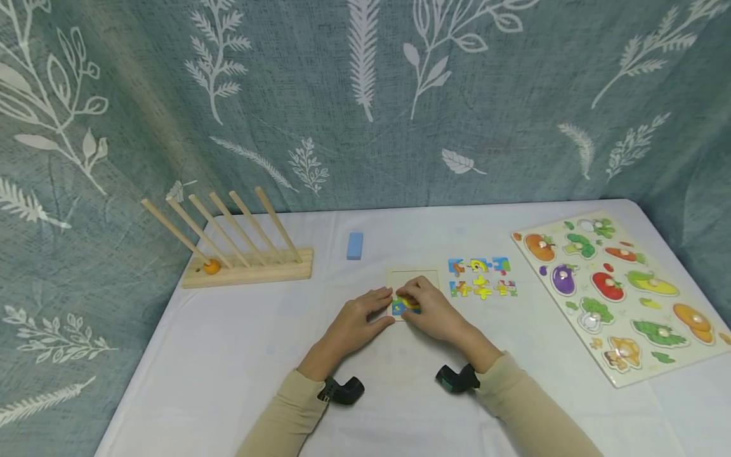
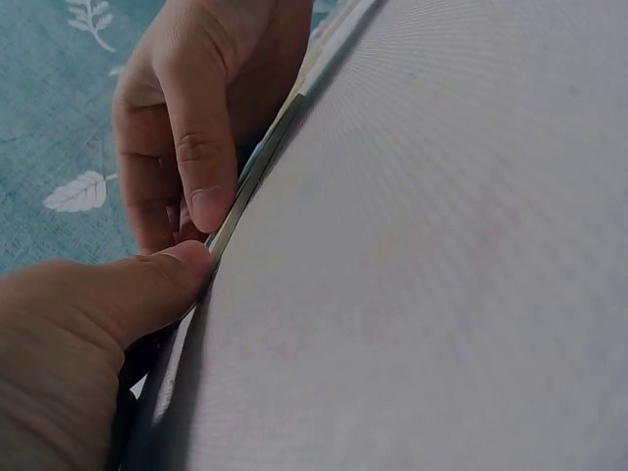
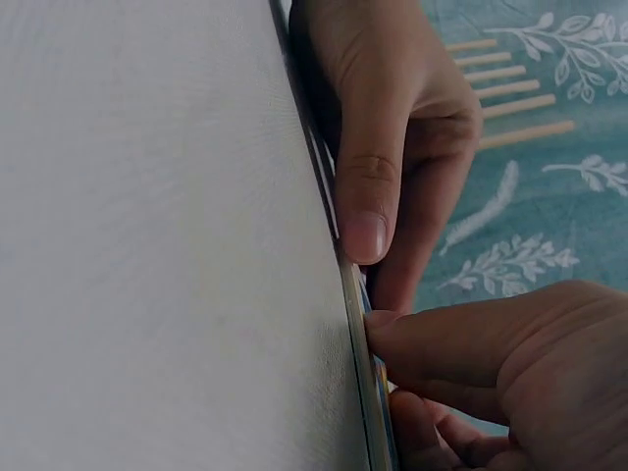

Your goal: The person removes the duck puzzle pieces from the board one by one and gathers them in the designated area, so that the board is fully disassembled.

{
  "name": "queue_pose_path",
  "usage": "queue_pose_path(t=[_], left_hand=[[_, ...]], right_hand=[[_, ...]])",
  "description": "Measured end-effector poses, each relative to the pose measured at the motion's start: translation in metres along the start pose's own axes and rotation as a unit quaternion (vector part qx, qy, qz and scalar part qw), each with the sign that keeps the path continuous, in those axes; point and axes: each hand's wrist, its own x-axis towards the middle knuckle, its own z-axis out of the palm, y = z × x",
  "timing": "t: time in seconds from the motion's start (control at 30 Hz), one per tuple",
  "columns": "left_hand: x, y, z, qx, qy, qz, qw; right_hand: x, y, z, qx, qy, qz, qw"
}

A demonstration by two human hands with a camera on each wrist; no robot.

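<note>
Looks like a play corner, room type unclear: cloth-covered desk [image 1: 228, 355], leaf-print curtain [image 1: 394, 152] far side, peg rack [image 1: 251, 274] left, jigsaw pieces [image 1: 481, 289] mid, vegetable puzzle [image 1: 619, 308] right.

Curtain [image 1: 388, 162] and table [image 1: 228, 368], indoor setting.
Curtain: blue-green fabric, woven look, white leaf prints [image 1: 362, 63] of sprigs, fronds and single leaves; hangs in soft folds behind the table's far edge and along both sides. Table: light top, white cloth covering, faint creases, rounded far right corner. Light: soft and even overhead view, dimmer in both wrist views.
</note>
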Motion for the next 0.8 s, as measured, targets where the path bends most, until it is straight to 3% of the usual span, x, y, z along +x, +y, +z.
queue_pose_path(t=[0.37, 0.8], left_hand=[[-0.0001, -0.0009, 0.0015, -0.007, 0.010, 0.004, 0.9999], [0.0007, -0.0015, 0.0016, -0.003, 0.017, 0.017, 0.9997]], right_hand=[[0.0010, 0.0015, 0.0012, 0.060, -0.001, 0.022, 0.9980], [0.0005, -0.0014, 0.0001, 0.040, 0.009, 0.015, 0.9991]])
